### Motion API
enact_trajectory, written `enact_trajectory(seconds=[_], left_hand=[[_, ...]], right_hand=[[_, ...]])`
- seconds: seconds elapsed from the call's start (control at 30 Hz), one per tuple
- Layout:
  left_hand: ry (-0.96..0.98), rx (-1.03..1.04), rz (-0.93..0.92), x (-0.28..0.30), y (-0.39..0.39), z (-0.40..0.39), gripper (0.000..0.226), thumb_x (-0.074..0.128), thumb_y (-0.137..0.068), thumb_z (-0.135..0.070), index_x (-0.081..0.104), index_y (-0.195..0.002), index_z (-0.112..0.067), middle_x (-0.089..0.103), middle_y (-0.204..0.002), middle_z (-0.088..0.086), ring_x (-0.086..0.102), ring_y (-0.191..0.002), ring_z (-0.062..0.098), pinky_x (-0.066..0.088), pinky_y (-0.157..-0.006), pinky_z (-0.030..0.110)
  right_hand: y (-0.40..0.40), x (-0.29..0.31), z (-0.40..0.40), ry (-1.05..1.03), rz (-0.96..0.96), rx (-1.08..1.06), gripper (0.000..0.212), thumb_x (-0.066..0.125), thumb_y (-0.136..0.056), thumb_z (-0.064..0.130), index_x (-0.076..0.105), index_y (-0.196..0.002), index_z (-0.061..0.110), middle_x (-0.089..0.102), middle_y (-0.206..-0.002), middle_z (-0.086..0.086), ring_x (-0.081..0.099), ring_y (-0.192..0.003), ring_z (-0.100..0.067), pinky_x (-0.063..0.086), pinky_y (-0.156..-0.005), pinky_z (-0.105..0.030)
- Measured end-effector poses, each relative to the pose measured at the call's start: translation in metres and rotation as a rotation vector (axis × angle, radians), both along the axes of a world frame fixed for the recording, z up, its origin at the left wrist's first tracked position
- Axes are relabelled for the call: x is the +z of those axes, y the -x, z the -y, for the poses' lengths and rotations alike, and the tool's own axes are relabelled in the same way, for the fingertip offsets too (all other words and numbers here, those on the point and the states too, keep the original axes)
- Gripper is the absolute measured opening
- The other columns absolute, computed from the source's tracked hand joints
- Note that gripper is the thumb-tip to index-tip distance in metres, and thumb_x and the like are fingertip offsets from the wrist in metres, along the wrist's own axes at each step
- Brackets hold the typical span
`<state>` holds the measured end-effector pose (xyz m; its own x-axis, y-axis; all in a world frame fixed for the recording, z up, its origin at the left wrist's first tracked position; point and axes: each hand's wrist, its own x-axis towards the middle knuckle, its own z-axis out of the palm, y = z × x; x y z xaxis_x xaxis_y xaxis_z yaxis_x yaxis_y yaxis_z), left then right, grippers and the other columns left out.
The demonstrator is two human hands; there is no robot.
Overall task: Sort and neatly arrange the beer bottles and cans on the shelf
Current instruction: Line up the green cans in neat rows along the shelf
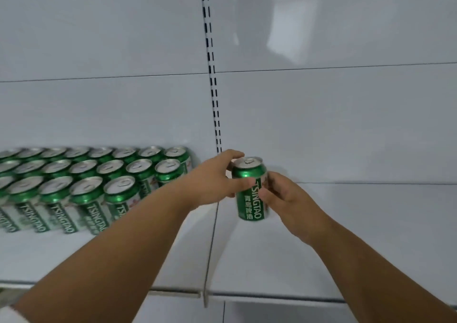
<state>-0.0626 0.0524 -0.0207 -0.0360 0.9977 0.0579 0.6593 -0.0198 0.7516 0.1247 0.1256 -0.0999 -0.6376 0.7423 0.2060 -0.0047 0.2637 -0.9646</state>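
Observation:
A green Tsingtao beer can [249, 174] stands upright on the white shelf [346, 236], just right of the seam between two shelf boards. My left hand [212, 181] grips its upper left side, thumb across the front. My right hand [284, 199] holds its right side with curled fingers. To the left, several identical green cans [86, 181] stand in three neat rows.
A white back panel with a slotted upright [214, 92] rises behind the shelf. The shelf's front edge [272, 295] runs across the bottom. The right shelf board carries only the held can.

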Motion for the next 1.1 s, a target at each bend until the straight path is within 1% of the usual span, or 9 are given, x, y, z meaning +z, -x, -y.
enact_trajectory(seconds=[0.1,0.2,0.27,0.4,0.5,0.7,0.87,1.0,1.1], left_hand=[[0.022,0.001,-0.268,0.020,0.038,0.024,0.042,0.072,-0.081,-0.049,0.055,-0.118,-0.040,0.064,-0.107,-0.019,0.066,-0.084,0.001,0.052,-0.073,0.022],[-0.003,-0.033,-0.518,0.032,0.069,0.040,0.038,0.075,-0.076,-0.052,0.059,-0.107,-0.036,0.061,-0.101,-0.016,0.058,-0.088,0.000,0.049,-0.076,0.023],[-0.058,-0.035,-0.653,0.032,0.089,0.050,0.038,0.072,-0.076,-0.054,0.059,-0.105,-0.033,0.057,-0.098,-0.015,0.054,-0.089,0.004,0.044,-0.076,0.026],[-0.163,-0.003,-0.776,0.028,0.121,0.062,0.051,0.066,-0.078,-0.060,0.060,-0.117,-0.028,0.056,-0.102,-0.008,0.050,-0.099,0.016,0.043,-0.090,0.036],[-0.200,-0.023,-0.795,0.024,0.135,0.064,0.054,0.064,-0.078,-0.065,0.061,-0.118,-0.027,0.058,-0.104,-0.006,0.051,-0.100,0.016,0.041,-0.091,0.035],[-0.257,-0.107,-0.842,0.009,0.150,0.068,0.067,0.061,-0.074,-0.069,0.057,-0.127,-0.028,0.057,-0.121,-0.004,0.047,-0.114,0.021,0.032,-0.105,0.042],[-0.284,-0.106,-0.859,-0.004,0.163,0.068,0.066,0.059,-0.074,-0.071,0.058,-0.122,-0.025,0.047,-0.119,-0.004,0.037,-0.117,0.019,0.031,-0.104,0.042],[-0.304,-0.105,-0.823,-0.010,0.167,0.070,0.068,0.058,-0.076,-0.070,0.055,-0.123,-0.021,0.045,-0.125,-0.003,0.040,-0.118,0.020,0.034,-0.104,0.042],[-0.312,-0.100,-0.840,-0.014,0.169,0.072,0.072,0.056,-0.076,-0.071,0.050,-0.128,-0.022,0.045,-0.129,-0.004,0.041,-0.122,0.019,0.033,-0.106,0.040]], right_hand=[[0.038,-0.003,0.022,0.044,-0.053,0.113,0.031,0.058,-0.097,0.022,0.057,-0.128,0.021,0.068,-0.120,0.003,0.062,-0.115,-0.013,0.051,-0.089,-0.024],[0.073,-0.004,0.042,0.013,-0.012,0.134,0.030,0.055,-0.099,0.020,0.056,-0.128,0.024,0.067,-0.121,0.006,0.061,-0.116,-0.010,0.050,-0.095,-0.028],[0.094,-0.006,0.055,-0.070,0.081,0.103,0.035,0.054,-0.099,0.033,0.053,-0.133,0.029,0.064,-0.127,0.011,0.056,-0.122,-0.006,0.045,-0.104,-0.035],[0.127,-0.020,0.079,-0.287,0.583,-0.039,0.100,0.048,-0.081,0.077,0.008,-0.157,0.027,0.014,-0.163,0.007,0.015,-0.149,-0.011,0.019,-0.121,-0.039],[0.151,-0.030,0.088,-0.405,0.799,-0.083,0.115,0.046,-0.079,0.080,-0.010,-0.156,0.016,-0.009,-0.164,-0.003,-0.010,-0.150,-0.018,0.004,-0.123,-0.038],[0.176,-0.031,0.092,-0.498,0.932,-0.184,0.109,0.044,-0.081,0.078,-0.004,-0.157,0.015,-0.005,-0.165,-0.009,-0.009,-0.151,-0.024,0.004,-0.123,-0.043],[0.180,-0.031,0.090,-0.492,0.938,-0.146,0.111,0.037,-0.075,0.085,0.002,-0.157,0.018,0.006,-0.164,-0.007,0.002,-0.151,-0.023,0.012,-0.122,-0.044],[0.180,-0.034,0.093,-0.506,0.970,-0.150,0.108,0.035,-0.078,0.084,0.002,-0.157,0.017,0.007,-0.164,-0.007,0.002,-0.151,-0.022,0.006,-0.123,-0.041],[0.178,-0.029,0.096,-0.479,0.906,-0.143,0.107,0.042,-0.075,0.085,0.015,-0.155,0.019,0.024,-0.159,-0.005,0.019,-0.147,-0.021,0.016,-0.121,-0.042]])
